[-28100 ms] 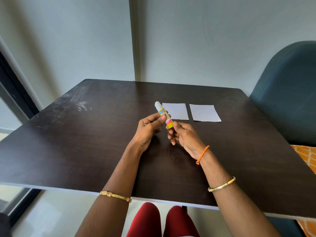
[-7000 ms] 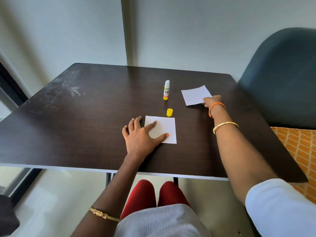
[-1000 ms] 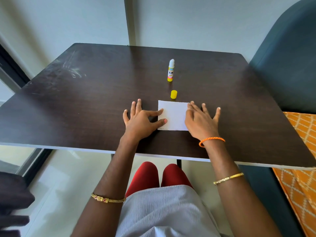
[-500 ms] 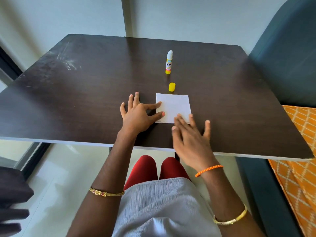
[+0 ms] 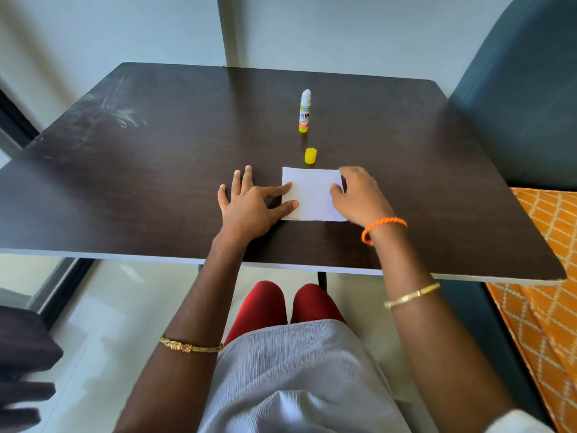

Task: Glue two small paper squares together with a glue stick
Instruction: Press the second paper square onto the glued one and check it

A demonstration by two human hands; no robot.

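Observation:
The white paper squares [image 5: 312, 198] lie stacked as one sheet on the dark table [image 5: 140, 157], near its front edge. My left hand [image 5: 249, 207] rests flat on the table, fingers spread, with thumb and forefinger tips pressing the stack's left edge. My right hand [image 5: 359, 198] is at the stack's right edge, fingers curled and thumb on top, pinching the upper right corner. The glue stick [image 5: 305, 112] stands upright and uncapped farther back. Its yellow cap [image 5: 310, 155] stands just behind the paper.
A dark teal chair [image 5: 524, 104] stands against the table's right side, with an orange patterned cushion [image 5: 546, 276] below it. A wall runs close behind the table. My red-clad knees [image 5: 290, 304] show under the front edge.
My right hand has moved from the paper's near edge up to its right edge and curled onto the corner. My left hand has stayed pressing the left edge.

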